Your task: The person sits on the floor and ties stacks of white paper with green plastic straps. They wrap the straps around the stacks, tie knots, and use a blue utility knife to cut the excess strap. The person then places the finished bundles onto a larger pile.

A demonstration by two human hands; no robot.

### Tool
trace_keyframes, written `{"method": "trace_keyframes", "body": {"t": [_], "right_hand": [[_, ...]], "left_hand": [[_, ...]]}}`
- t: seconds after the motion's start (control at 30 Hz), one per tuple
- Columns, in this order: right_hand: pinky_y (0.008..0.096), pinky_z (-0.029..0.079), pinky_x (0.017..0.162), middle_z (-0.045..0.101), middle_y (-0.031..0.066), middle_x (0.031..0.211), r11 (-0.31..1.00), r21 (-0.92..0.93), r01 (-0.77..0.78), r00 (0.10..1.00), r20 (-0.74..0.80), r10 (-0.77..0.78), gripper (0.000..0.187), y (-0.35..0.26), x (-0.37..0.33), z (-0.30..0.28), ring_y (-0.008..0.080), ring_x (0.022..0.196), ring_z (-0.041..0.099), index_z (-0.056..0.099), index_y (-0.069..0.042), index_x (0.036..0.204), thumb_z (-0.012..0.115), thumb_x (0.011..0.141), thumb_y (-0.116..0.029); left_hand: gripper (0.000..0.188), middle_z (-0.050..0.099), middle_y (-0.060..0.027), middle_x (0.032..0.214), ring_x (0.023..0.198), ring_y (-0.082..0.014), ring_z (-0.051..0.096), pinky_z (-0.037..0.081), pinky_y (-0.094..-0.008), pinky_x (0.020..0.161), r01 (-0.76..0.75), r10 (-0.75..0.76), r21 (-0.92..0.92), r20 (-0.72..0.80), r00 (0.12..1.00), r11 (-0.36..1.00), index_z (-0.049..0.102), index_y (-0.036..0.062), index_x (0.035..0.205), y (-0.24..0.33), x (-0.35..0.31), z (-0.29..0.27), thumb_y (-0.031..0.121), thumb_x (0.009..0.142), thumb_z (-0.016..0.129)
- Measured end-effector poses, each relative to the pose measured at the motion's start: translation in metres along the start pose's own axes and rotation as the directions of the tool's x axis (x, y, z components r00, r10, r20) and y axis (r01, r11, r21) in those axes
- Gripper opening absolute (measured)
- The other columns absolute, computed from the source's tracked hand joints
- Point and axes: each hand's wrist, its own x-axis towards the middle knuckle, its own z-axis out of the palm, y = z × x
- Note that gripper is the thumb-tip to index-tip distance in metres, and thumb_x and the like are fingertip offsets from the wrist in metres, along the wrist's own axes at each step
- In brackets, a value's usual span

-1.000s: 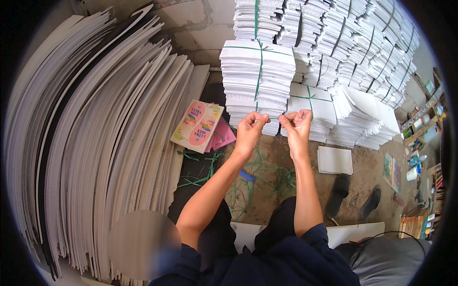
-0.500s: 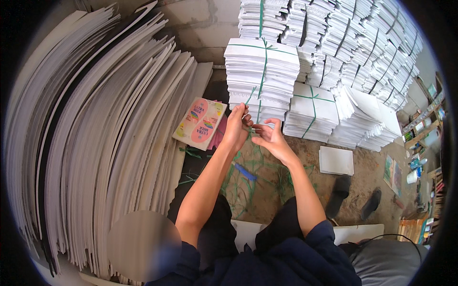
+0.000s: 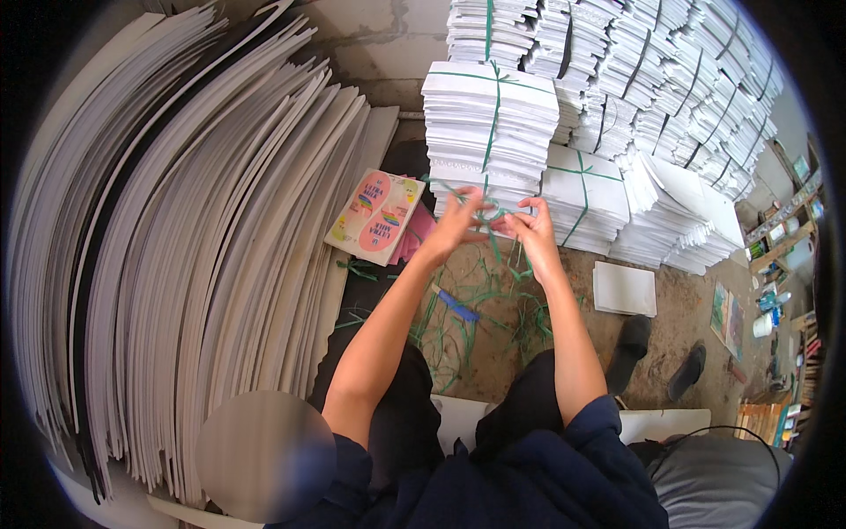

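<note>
My left hand [image 3: 460, 224] and my right hand [image 3: 533, 233] are close together in front of a tall tied stack of white sheets [image 3: 458, 119]. Green plastic string [image 3: 495, 251] runs between my fingers and dangles below them. My right fingers pinch it. The left fingers are closed around the string, slightly smeared by motion. More green string crosses the top and front of the stack in a knotted tie. On the ground below lies a blue-handled tool [image 3: 456, 305], probably a cutter, among loose green strands [image 3: 449, 348].
Large upright white sheets [image 3: 220, 256] fill the left side. A printed card with pink ovals [image 3: 374, 216] lies beside them. Several tied bundles [image 3: 586, 189] stand at the back right. A small white pile [image 3: 624, 288] and black slippers [image 3: 627, 353] are on the floor at right.
Both hands have shifted a little to the right, and the left has turned over the string. More of the string now shows between and below my fingers. The view has shifted slightly.
</note>
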Motion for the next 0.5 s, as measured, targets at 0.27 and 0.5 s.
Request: {"method": "trace_keyframes", "body": {"t": [0.27, 0.5], "right_hand": [[0.0221, 0.033, 0.045, 0.049, 0.004, 0.067, 0.99, 0.139, 0.03, 0.986, -0.165, -0.007, 0.024, -0.019, 0.004, -0.029, 0.0084, 0.046, 0.038, 0.036, -0.007, 0.101, 0.052, 0.084, -0.012], [0.0204, 0.017, 0.043, 0.03, -0.0074, 0.056, 0.963, -0.209, -0.167, 0.943, 0.252, 0.219, 0.026, -0.049, -0.026, -0.086, 0.0031, 0.046, 0.024, 0.04, -0.01, 0.099, 0.059, 0.081, -0.014]], "left_hand": [[0.033, 0.039, 0.0052, 0.057, 0.047, -0.004, 0.036, 0.026, -0.0199, 0.041, -0.06, 0.048, -0.111, -0.106, 0.993, 0.992, 0.056, 0.0039, 0.088, 0.001, 0.008, -0.023, 0.036, 0.081, 0.057], [0.019, 0.052, -0.0011, 0.064, 0.051, -0.0043, 0.044, 0.033, -0.0202, 0.042, -0.24, 0.347, 0.267, -0.499, 0.794, 0.933, 0.048, 0.006, 0.079, -0.003, -0.025, -0.107, 0.014, 0.075, 0.065]]}}
